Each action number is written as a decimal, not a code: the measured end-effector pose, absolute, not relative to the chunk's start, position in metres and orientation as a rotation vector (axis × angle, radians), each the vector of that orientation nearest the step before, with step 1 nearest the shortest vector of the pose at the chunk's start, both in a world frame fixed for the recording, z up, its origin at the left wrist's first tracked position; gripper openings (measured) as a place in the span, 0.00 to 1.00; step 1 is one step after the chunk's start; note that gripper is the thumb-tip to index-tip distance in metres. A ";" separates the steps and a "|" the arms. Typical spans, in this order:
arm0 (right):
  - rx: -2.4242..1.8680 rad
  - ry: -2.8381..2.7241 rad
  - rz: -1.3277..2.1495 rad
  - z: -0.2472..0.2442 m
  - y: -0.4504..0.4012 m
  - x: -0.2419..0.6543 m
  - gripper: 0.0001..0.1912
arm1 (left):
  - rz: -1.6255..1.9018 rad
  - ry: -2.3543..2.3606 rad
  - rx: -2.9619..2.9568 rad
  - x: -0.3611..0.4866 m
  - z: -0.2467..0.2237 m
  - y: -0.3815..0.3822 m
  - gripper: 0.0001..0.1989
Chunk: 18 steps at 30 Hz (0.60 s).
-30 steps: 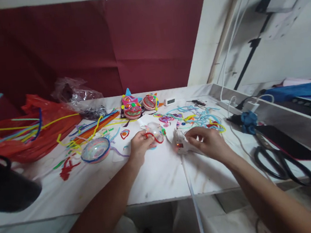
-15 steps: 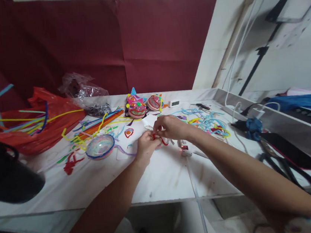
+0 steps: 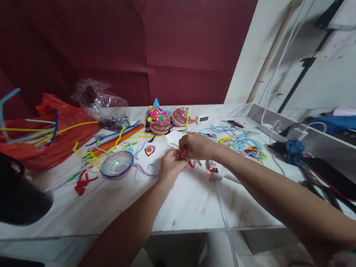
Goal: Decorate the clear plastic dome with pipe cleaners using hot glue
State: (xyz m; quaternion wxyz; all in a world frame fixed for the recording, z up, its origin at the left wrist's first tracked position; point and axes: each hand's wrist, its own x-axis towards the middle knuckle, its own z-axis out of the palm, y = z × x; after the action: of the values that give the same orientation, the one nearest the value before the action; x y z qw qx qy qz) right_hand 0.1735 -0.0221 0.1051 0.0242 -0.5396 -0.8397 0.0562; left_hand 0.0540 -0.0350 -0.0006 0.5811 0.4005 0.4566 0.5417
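Note:
My left hand (image 3: 171, 168) and my right hand (image 3: 197, 146) meet over the white table. Both are closed, with their fingertips pinching a red pipe cleaner (image 3: 192, 164) whose curled end hangs out below. The fingers hide most of it. To the left of my hands lies a flat eye-shaped piece (image 3: 149, 150) with a red outline and an orange middle. Farther left stands a round clear bowl (image 3: 108, 175) with a blue rim. Just right of my hands is a small white device (image 3: 214, 172) with a red glow.
Two colourful animal-head figures (image 3: 159, 120) stand at the back beside a small digital display (image 3: 202, 119). Pipe-cleaner scraps (image 3: 238, 141) lie right; red scraps (image 3: 83, 182) lie left. A red plastic bag (image 3: 64, 120) and a black object (image 3: 11, 191) occupy the left. Scissors (image 3: 329, 193) lie right.
The view has shifted slightly, so the whole scene sits a little farther right. My hands stay together on the red pipe cleaner, with hardly any visible change in grip.

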 end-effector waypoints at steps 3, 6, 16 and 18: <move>-1.717 -2.616 0.166 0.107 -0.022 0.172 0.15 | 1.261 1.083 0.933 0.056 0.000 -0.035 0.17; -1.757 -2.625 0.152 0.107 -0.023 0.171 0.16 | 1.259 1.097 0.927 0.057 0.001 -0.034 0.16; -1.794 -2.664 0.126 0.115 -0.024 0.165 0.16 | 1.260 1.101 0.931 0.057 0.005 -0.037 0.15; -1.779 -2.668 0.128 0.116 -0.024 0.165 0.15 | 1.253 1.099 0.932 0.057 0.007 -0.038 0.15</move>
State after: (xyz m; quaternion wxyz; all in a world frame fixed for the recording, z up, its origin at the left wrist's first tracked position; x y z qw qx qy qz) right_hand 0.1654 -0.0237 0.1164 -0.0338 -0.5539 -0.8309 0.0398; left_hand 0.0566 -0.0381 0.0074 0.5777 0.3985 0.4699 0.5355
